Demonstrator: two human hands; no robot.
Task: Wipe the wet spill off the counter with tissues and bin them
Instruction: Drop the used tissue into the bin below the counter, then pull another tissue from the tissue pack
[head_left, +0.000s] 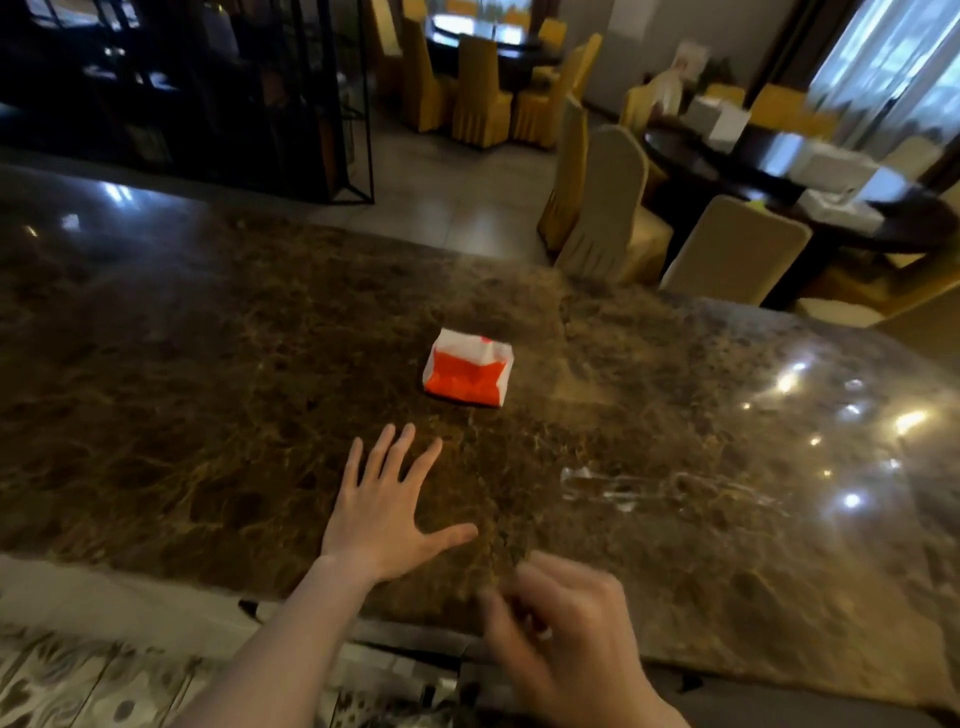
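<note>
My left hand (387, 519) lay flat and spread, empty, on the brown marble worktop (208, 364). My blurred right hand (566, 629) seemed loosely curled, likely empty. The red-and-white soft tissue pack (468, 369) sat untouched beyond; the glistening wet spill (654, 491) remained unwiped.

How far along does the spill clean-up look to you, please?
Nothing looks done: the wet spill still glistens on the counter. Both hands are empty, the left hand spread toward the tissue pack, the right hand blurred. Pulling tissues, wiping and binning remain.
</note>
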